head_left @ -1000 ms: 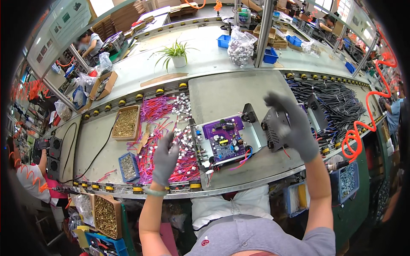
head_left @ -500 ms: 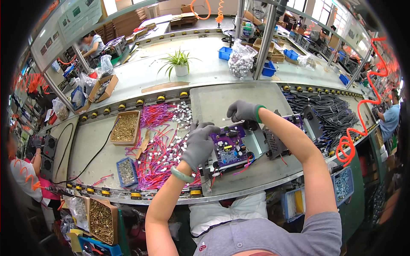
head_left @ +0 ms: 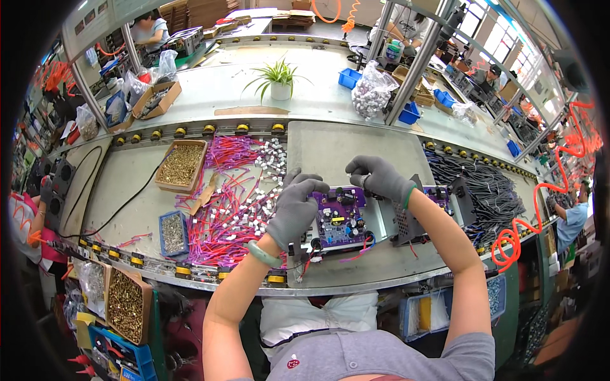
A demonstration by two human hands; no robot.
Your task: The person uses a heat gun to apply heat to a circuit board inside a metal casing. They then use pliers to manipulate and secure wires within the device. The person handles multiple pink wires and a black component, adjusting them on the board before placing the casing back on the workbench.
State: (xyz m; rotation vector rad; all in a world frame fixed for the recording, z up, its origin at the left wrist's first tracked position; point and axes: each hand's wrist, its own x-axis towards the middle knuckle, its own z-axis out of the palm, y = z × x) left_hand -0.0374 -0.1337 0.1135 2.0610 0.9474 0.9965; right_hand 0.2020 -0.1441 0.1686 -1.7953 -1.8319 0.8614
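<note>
A purple circuit board (head_left: 340, 222) covered with small components lies in a metal housing (head_left: 383, 219) in front of me. My left hand (head_left: 295, 209), in a grey glove, is at the board's upper left corner, with thumb and fingers apart and fingertips near the edge. Over the upper right corner my right hand (head_left: 379, 178), also gloved, has its fingers curled and pressed together; anything between them is too small to make out. Red and blue wires (head_left: 365, 249) come off the board's near edge. A second housing with a purple board (head_left: 438, 197) stands to the right.
Red and purple cables with white connectors (head_left: 235, 216) are heaped on the left. Beside them stand a box of brass-coloured parts (head_left: 184, 166) and a blue tray (head_left: 173, 233) of small metal parts. Black cables (head_left: 480, 184) lie right; an orange coiled hose (head_left: 508, 244) hangs there.
My right hand has come down closer to the board's upper right corner. My left hand stays by the upper left corner. The whole view has shifted slightly.
</note>
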